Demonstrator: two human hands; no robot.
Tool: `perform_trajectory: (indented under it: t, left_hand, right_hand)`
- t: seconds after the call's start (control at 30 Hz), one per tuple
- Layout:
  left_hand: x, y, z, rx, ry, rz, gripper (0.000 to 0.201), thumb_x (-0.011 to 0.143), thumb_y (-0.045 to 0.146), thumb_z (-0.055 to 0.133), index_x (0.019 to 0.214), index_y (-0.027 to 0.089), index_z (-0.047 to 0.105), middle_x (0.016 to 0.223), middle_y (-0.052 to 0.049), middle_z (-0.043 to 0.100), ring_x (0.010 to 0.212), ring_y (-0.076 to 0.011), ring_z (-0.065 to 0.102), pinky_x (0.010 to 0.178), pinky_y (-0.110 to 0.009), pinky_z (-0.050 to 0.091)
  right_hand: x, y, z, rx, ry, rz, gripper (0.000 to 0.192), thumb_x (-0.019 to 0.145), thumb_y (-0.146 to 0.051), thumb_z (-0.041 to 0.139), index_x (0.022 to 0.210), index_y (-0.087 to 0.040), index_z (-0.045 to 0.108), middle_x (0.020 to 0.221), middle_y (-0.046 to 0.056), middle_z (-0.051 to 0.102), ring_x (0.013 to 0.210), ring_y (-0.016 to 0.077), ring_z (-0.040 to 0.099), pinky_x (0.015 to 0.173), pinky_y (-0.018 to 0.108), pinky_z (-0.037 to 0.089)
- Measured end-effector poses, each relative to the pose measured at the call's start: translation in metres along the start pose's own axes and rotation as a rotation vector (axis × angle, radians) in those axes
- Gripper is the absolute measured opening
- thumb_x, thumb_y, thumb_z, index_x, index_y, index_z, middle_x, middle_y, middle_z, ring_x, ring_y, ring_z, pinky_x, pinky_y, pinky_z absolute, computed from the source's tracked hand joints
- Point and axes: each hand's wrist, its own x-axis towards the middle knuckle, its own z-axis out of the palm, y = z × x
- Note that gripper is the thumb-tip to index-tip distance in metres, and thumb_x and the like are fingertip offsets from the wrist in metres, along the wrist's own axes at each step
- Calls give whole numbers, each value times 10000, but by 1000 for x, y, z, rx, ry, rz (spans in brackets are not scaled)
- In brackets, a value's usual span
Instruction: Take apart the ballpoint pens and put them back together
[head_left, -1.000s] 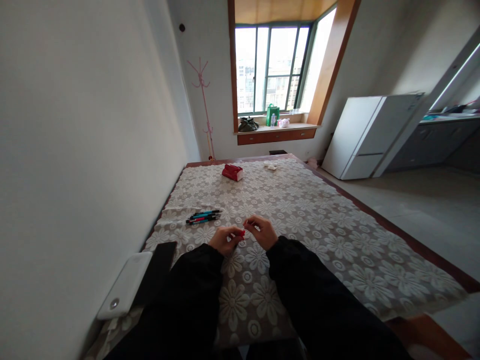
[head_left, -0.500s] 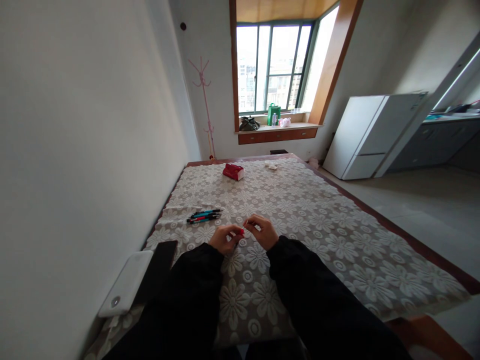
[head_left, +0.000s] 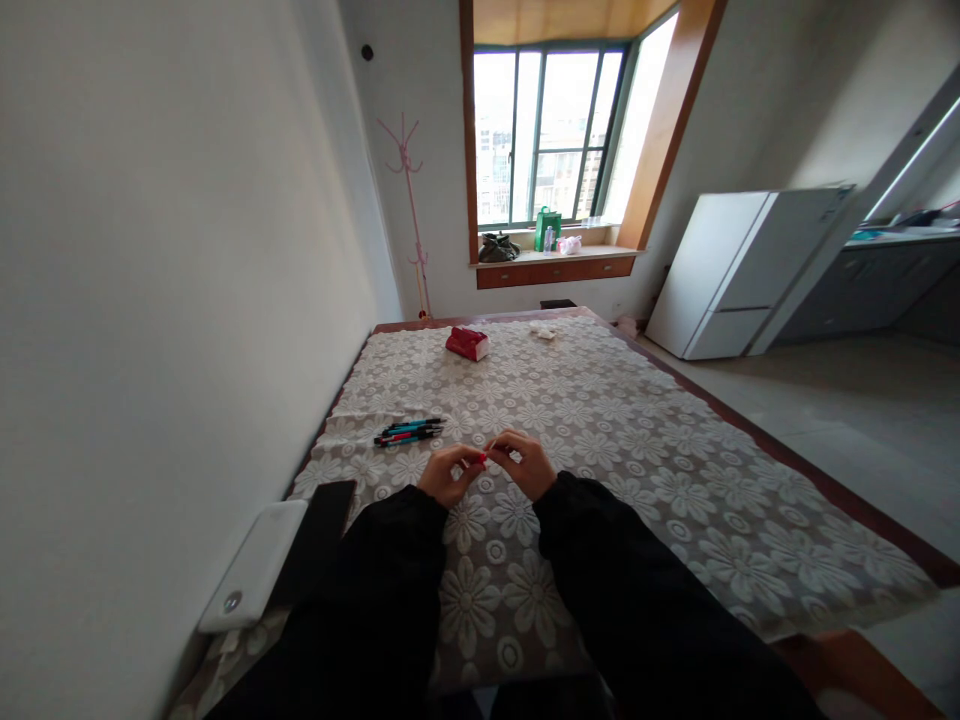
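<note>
Pinched between the fingertips of my left hand (head_left: 448, 476) is a small red piece (head_left: 480, 458), too small to name. My right hand (head_left: 529, 465) is closed in a pinch on a thin pale stick-like piece (head_left: 490, 447), right beside the red piece. The fingertips of both hands nearly meet just above the cloth. Beyond my left hand, several pens (head_left: 409, 432) with blue, black and red barrels lie in a loose bunch. Whether the two small pieces touch, I cannot tell.
A flower-patterned tablecloth (head_left: 660, 440) covers the table. Farther back lie a red tissue pack (head_left: 466, 344) and a small whitish item (head_left: 544, 333). By my left forearm are a white power bank (head_left: 253, 568) and a flat black object (head_left: 315, 535). A wall borders the left side.
My fingertips have come slightly closer together, and the red piece has shifted up a little towards the right hand's thin piece. The pens and other items have not moved.
</note>
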Motion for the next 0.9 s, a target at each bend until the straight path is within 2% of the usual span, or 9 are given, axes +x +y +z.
perform_trajectory:
  t: [0.13,0.23,0.3,0.37,0.43,0.5,0.63,0.73,0.9]
  left_hand:
    - [2,4,-5,-20,200,-26,195,886,340,539,940,176,629,818,-50,713,743,-166,662,700,-288,521]
    - [3,2,-8,-50,375,-61,206,913,351,498,982,182,593,810,-43,687,763,-165,650,735,-290,510]
    - [4,-2,-9,-65,471,-85,223,921,373,478,997,187,575,803,-39,664,757,-160,637,727,-280,503]
    - [4,-7,-8,-76,527,-107,241,923,396,469,1010,191,562,792,-32,645,747,-154,626,721,-271,499]
    - [5,-10,-7,-83,541,-119,254,925,407,463,1020,190,557,787,-28,631,745,-151,620,726,-268,497]
    - [6,-11,-7,-86,529,-120,255,930,400,453,1023,188,559,796,-30,623,753,-149,616,741,-269,495]
    - [6,-10,-7,-69,502,-113,231,927,371,455,1006,185,566,781,-24,618,735,-145,607,726,-260,488]
    - [5,-10,-7,-38,469,-117,215,919,353,461,993,192,582,771,-17,632,721,-146,609,705,-255,482]
    - [5,-7,-5,-2,380,-88,167,908,287,459,960,188,583,751,-10,616,687,-138,585,676,-248,462]
  right_hand:
    - [-2,18,3,-9,-22,57,274,853,-312,603,1114,-238,641,831,15,645,728,148,590,652,277,482]
    - [-5,32,4,-185,-110,24,233,842,-251,607,1069,-230,658,873,36,653,785,169,602,727,316,501]
    - [-8,38,6,-350,-199,-56,270,809,-235,653,1078,-243,658,1052,72,655,984,225,585,882,396,474]
    - [-11,40,8,-487,-294,-122,366,798,-265,678,1160,-269,626,1289,89,570,1200,280,480,1001,470,393]
    - [-14,40,11,-570,-382,-155,427,821,-312,664,1239,-291,580,1402,80,487,1295,303,396,1050,514,326]
    - [-15,40,12,-601,-421,-169,402,847,-332,637,1243,-300,577,1395,71,501,1299,300,400,1069,527,287]
    - [-13,41,11,-580,-361,-157,252,853,-296,630,1103,-275,645,1234,62,618,1154,254,528,1009,451,360]
    - [-11,43,8,-584,-314,-143,264,827,-264,654,1090,-257,645,1161,65,643,1099,251,551,961,422,388]
    - [-9,39,6,-600,-292,-139,103,847,-253,628,936,-247,680,995,49,678,983,228,582,915,386,397]
